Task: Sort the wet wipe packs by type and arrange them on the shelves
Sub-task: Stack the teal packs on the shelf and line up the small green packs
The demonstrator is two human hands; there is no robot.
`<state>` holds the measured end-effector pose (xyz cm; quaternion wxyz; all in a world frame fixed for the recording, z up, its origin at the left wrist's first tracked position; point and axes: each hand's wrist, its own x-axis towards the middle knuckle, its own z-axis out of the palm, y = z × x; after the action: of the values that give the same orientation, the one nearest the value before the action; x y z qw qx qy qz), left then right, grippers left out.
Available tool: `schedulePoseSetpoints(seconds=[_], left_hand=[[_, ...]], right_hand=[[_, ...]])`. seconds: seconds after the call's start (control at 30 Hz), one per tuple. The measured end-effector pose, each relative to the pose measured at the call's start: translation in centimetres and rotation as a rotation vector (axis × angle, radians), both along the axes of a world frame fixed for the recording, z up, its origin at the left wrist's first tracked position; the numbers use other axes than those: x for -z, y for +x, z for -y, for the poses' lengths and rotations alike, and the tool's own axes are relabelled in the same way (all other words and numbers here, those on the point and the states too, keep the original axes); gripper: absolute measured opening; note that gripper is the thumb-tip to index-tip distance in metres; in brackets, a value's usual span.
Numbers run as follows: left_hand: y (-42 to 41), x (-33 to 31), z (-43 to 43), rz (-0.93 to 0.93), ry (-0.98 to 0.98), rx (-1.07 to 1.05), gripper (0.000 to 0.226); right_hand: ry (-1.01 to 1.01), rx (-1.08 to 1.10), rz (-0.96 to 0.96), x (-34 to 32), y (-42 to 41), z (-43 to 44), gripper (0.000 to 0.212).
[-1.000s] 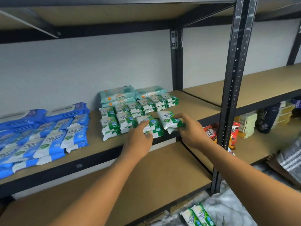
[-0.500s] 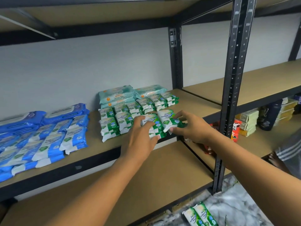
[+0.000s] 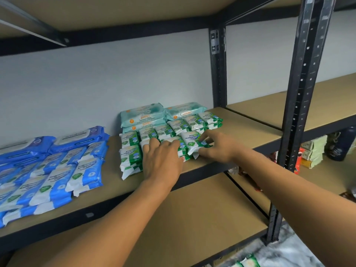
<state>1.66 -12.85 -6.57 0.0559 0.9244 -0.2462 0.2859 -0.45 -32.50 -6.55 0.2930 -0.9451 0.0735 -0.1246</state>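
The middle shelf (image 3: 240,128) carries blue wipe packs (image 3: 57,170) at its left end, green pine packs (image 3: 131,151) near its middle and teal packs (image 3: 142,114) at its back. Toward the shelf's front, the left hand (image 3: 163,160) lies straight-fingered on the green pine packs. The right hand (image 3: 217,147) pinches one tilted pack (image 3: 190,139) between thumb and fingers.

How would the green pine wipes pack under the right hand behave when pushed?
Probably soft and light: the green pack is a film pouch. Its glossy wrap likely slides on the shelf; being flat, it should not roll.
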Motion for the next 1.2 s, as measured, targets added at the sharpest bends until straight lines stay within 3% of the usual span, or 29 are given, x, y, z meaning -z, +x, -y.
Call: schedulePoseSetpoints(seconds=[0.2,0.67,0.87,0.97,1.07,1.2], left_hand=[[1.3,0.5,0.8,0.025,0.024,-0.043,0.04],[1.6,1.2,0.4,0.0,-0.025,-0.053,0.043],[-1.0,1.6,0.4,0.005,-0.178,-0.001,0.043],[-3.9,2.0,0.6,-0.021,-0.318,0.094,0.036],[-7.4,3.4,1.3,-0.169,-0.46,0.216,0.029],[-10.9,7.9,2.7,-0.366,-0.55,0.299,0.021]], right_hand=[[0.011,0.009,-0.035,-0.2,2.6,0.1,0.031],[0.078,0.037,0.017,0.2,1.6,-0.5,0.037],[0.246,0.036,0.055,-0.5,-1.1,-0.8,0.057],[0.295,0.056,0.158,-0.7,-4.4,-0.7,0.042],[0.371,0.086,0.23,0.4,-8.5,-0.4,0.021],[0.426,0.17,0.2,4.9,-13.3,1.4,0.01]])
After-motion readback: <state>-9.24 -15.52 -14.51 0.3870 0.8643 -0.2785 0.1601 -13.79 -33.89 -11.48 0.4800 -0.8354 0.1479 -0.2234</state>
